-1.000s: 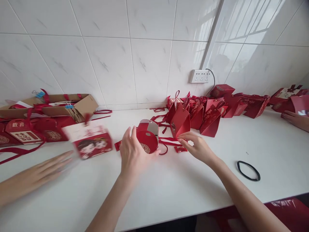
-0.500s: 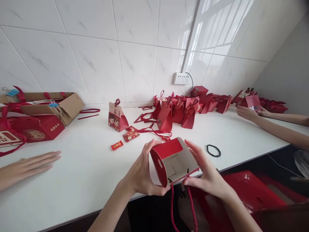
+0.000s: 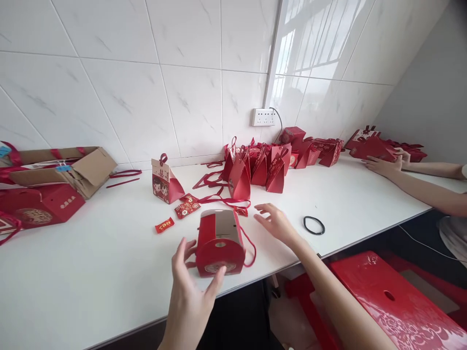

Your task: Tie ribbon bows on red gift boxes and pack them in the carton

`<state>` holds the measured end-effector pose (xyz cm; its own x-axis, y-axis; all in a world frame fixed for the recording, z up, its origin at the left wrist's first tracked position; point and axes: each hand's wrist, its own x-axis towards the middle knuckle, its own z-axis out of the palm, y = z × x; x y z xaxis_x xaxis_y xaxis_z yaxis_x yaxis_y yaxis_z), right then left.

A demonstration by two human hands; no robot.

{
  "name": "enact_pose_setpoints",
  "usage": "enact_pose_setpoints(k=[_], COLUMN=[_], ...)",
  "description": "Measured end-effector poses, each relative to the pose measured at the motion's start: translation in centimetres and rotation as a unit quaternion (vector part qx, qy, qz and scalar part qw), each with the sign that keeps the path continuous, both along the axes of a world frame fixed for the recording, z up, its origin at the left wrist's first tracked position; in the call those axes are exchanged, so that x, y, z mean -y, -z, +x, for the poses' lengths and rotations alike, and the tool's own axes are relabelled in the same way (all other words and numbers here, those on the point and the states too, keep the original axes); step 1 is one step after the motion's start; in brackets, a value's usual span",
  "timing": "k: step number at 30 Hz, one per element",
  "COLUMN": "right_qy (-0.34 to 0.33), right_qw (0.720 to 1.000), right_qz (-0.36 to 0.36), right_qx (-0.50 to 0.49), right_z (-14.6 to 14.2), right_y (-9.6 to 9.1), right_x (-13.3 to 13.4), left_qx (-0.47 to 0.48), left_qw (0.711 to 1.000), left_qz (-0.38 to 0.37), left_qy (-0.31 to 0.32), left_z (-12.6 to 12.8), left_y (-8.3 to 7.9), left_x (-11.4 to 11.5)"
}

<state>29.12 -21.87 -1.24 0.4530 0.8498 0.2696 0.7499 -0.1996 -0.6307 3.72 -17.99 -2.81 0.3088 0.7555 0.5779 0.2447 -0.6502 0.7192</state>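
Note:
A red gift box with a curved top and a red cord handle stands on the white table near its front edge. Part of its top shows a pale inner surface. My left hand is spread around the near left corner of the box, thumb before its front face; whether it touches is hard to tell. Over the table to the right of the box, my right hand has its fingers apart and holds nothing. Beyond the box, a small red candy packet lies nearest to these fingers.
A small triangular box, a patterned red packet and a red sweet lie ahead. Several red boxes line the wall. A black band is at right. Another person's hands hold a red box. A cardboard box stands left.
The gift box has come down onto the table, turned upright. My right hand has left it and moved toward the candy packet; my left has loosened. The other person's hand at left is gone from view.

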Motion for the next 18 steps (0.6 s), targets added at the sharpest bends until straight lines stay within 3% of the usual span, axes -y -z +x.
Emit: enact_pose_setpoints(k=[3, 6, 9, 11, 14, 18], right_qy=[-0.024, -0.048, -0.068, -0.073, -0.098, -0.115], right_qw=[0.998, 0.994, 0.990, 0.989, 0.988, 0.986], right_qz=[-0.030, -0.057, -0.074, -0.072, -0.045, 0.031], right_qx=[0.044, 0.075, 0.096, 0.104, 0.110, 0.114], right_z=[-0.7, -1.6, -2.1, -2.2, -2.0, -0.3], right_y=[0.5, 0.3, 0.0, 0.3, 1.2, 1.5], right_x=[-2.9, -4.3, -4.6, -4.3, -3.3, -1.9], left_qx=[0.030, 0.020, -0.117, -0.270, -0.371, -0.337], left_qw=[0.999, 0.999, 0.992, 0.961, 0.925, 0.939], left_qz=[0.014, 0.033, -0.007, -0.032, -0.038, -0.027], left_qy=[0.001, 0.005, -0.044, -0.055, -0.071, -0.058], left_z=[-0.9, -2.0, -2.6, -2.6, -2.8, -3.8], left_y=[0.0, -1.2, -3.0, -3.5, -2.9, -2.0], left_x=[0.0, -3.0, -8.0, -11.2, -14.1, -14.7])
